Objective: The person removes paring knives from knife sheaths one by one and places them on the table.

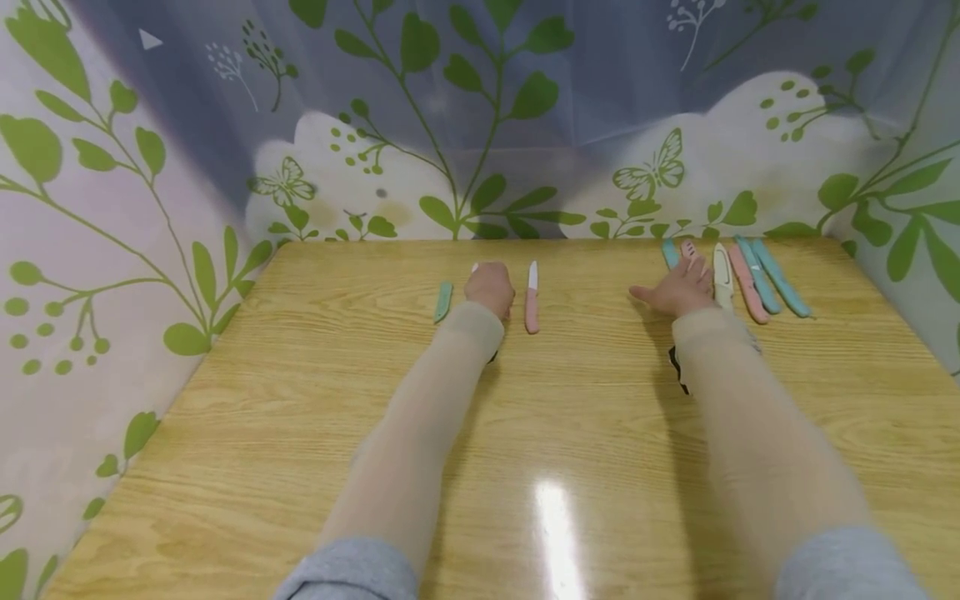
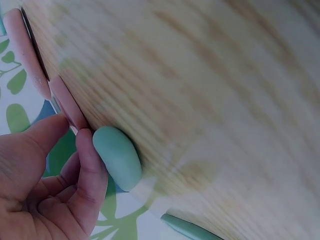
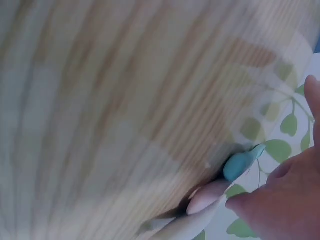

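Note:
In the head view my left hand [image 1: 490, 287] is low over the far table, fingers bent down. A small white tip [image 1: 475, 267] shows past it. The left wrist view shows its thumb and index finger slightly apart beside a rounded green handle [image 2: 117, 157]; a pink handle [image 2: 70, 102] lies behind that gap. Whether they pinch anything is unclear. A pink-handled knife [image 1: 532, 308] with a white blade lies just right of this hand. My right hand [image 1: 678, 287] is spread over a teal piece [image 1: 670, 252] and a pink slotted piece [image 1: 688, 248], gripping nothing visible.
A short green piece [image 1: 443, 302] lies left of my left hand. Beside my right hand lie a cream slotted piece [image 1: 722, 275], a pink handle [image 1: 748, 283] and two teal handles [image 1: 782, 279]. The wooden table [image 1: 585, 417] meets a leaf-patterned curtain [image 1: 525, 192] at the back.

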`<state>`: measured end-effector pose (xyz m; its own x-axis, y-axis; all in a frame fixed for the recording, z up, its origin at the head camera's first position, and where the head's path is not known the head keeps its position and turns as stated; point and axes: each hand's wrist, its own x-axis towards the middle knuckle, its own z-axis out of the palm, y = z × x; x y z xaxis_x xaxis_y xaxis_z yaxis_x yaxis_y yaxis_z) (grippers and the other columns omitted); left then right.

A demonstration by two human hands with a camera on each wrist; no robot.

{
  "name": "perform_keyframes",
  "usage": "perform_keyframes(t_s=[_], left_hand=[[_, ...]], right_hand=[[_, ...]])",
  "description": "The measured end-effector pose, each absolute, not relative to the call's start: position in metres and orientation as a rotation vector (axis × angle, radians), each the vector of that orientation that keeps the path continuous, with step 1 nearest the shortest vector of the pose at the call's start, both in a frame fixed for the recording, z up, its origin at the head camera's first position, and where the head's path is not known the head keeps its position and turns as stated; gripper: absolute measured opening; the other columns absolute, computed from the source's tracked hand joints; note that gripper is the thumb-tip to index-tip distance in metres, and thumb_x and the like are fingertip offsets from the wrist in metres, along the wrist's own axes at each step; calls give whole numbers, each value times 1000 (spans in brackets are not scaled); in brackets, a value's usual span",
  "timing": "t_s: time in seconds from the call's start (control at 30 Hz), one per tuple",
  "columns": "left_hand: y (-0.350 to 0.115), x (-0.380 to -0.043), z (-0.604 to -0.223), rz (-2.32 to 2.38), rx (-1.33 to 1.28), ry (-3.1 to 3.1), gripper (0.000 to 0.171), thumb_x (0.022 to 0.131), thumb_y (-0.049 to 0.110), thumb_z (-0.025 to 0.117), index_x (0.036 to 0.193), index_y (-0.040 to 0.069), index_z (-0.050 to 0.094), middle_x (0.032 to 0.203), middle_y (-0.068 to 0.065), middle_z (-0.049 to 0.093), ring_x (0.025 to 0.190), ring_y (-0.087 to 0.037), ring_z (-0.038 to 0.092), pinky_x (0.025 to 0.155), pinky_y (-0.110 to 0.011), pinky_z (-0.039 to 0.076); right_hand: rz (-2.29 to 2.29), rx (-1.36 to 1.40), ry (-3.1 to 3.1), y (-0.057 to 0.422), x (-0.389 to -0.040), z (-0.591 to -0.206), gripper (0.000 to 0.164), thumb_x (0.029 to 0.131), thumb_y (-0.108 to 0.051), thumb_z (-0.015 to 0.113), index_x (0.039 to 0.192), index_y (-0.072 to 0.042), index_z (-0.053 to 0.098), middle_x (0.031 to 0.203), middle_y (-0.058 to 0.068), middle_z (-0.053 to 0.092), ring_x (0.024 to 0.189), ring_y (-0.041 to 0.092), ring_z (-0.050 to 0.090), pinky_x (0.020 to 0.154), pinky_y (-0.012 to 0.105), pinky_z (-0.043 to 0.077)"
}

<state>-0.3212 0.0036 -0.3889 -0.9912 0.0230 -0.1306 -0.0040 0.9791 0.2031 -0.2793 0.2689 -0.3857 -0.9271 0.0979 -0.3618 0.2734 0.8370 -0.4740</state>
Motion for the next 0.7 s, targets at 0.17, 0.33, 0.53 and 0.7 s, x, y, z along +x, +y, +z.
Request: perform_keyframes(t_s=[0.17, 0.33, 0.53, 0.7], left_hand=[[3, -323, -390, 300, 5, 2999, 25, 97, 23, 58, 113, 6, 68, 114, -9, 69, 100, -20, 67, 78, -33, 57], [3, -323, -389, 296, -12, 2991, 27, 97, 24, 59, 115, 6, 68, 114, -8, 70, 100, -19, 68, 79, -32, 57], [3, -321, -389, 295, -32, 2986, 27, 97, 24, 60, 116, 6, 67, 116, -8, 69, 103, -19, 67, 81, -32, 56], [3, -323, -391, 300, -10, 2996, 25, 97, 23, 59, 113, 6, 68, 114, -7, 70, 101, -19, 67, 81, -32, 56]], right_hand=[[-632, 190, 2673, 289, -302, -407, 114, 93, -68, 36, 140, 18, -23, 149, 40, -21, 139, 55, -15, 114, 63, 2], [-305, 52, 2748, 296, -319, -418, 93, 99, -54, 36, 135, 30, 18, 137, 50, 20, 130, 61, 21, 113, 61, 19], [-156, -92, 2875, 280, -296, -390, 38, 93, -7, 36, 106, 22, 57, 118, 45, 50, 119, 58, 40, 105, 61, 30], [-199, -83, 2958, 282, -292, -388, 28, 88, 2, 38, 96, 22, 56, 109, 47, 50, 106, 58, 48, 95, 61, 39]])
